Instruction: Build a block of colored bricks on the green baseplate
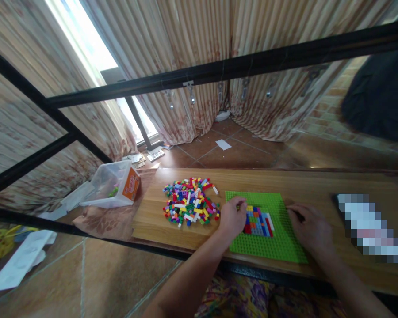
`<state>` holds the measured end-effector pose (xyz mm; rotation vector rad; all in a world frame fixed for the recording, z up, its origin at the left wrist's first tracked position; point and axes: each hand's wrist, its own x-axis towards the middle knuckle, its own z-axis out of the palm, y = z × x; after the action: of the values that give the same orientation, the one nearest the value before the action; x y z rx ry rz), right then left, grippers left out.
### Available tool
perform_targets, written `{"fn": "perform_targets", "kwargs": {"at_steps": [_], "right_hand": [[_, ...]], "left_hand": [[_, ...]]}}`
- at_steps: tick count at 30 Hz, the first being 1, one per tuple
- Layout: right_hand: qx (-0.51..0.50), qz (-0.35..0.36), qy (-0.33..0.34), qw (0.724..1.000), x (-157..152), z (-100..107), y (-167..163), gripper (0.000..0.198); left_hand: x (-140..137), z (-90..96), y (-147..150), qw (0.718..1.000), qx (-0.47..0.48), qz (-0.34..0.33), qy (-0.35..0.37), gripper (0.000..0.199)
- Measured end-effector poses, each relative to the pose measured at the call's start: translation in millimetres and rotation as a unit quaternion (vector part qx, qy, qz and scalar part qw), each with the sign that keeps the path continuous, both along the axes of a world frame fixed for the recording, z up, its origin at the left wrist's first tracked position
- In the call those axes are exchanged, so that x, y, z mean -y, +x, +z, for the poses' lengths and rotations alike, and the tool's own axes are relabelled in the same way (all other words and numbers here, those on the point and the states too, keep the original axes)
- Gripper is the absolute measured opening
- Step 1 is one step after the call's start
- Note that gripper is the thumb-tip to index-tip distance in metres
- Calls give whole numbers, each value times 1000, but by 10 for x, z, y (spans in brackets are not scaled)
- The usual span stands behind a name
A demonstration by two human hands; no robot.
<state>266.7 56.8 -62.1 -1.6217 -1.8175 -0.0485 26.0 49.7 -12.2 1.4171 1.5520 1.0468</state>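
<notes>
My left hand (pixel 234 216) is over the left part of a green studded baseplate (pixel 262 249). Its fingers are curled in a pinch beside a block of coloured bricks (pixel 258 223) built on the plate; whatever they hold, if anything, is too small to make out. The block mixes red, blue, orange, yellow and white bricks, with long strips on its right side. At the plate's right edge is my right hand (pixel 310 227), its fingers bent together and the fingertips close to the rim. I cannot see what is in them.
A heap of loose bricks (pixel 190 203) lies left of the plate on the wooden table (pixel 149 225). Beyond the table's left end stands a clear plastic box (pixel 102 190) with an orange label. A blurred-out flat object (pixel 371 227) lies at right. Black metal bars (pixel 205 73) cross behind.
</notes>
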Motion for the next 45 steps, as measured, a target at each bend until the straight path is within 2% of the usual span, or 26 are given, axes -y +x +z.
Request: {"fn": "perform_targets", "kwargs": {"at_steps": [4,7,10,14,18,23,26,28,33,37,41,45], "right_hand": [[-8,-6,-5,1000,9,16,-17,30],[-10,-8,-1,1000,7,20,-15,29],[-7,0,-5,1000,4,15,-4,29],[-12,5,-12,1000,8,1,5,32],[-20,1,-20,1000,9,-9,-2,31],[-14,-12,-7,1000,3,-4,-26,27],[-14,-16,-4,1000,3,8,-41,27],[-18,-15,-7,1000,6,21,-50,26],[-24,-2,-17,1000,23,71,-69,26],[-28,-11,-17,999,37,112,-94,25],[-34,-5,-23,999,37,133,-111,25],[-46,-3,-26,999,31,142,-114,25]], "left_hand": [[42,150,-335,1000,-1,18,21,28],[82,302,-750,993,-90,51,49,34],[170,403,-1167,974,-197,97,55,31],[349,417,-1515,941,-320,110,26,27],[459,337,-1600,925,-372,77,5,25],[443,289,-1602,920,-386,72,8,23],[425,362,-1571,924,-376,74,13,22],[427,431,-1496,938,-338,69,31,21],[445,506,-1064,983,-172,-22,51,22],[356,466,-648,994,-48,-94,32,22],[144,440,-363,990,-10,-139,29,27],[-26,421,-188,986,-34,-162,21,30]]}}
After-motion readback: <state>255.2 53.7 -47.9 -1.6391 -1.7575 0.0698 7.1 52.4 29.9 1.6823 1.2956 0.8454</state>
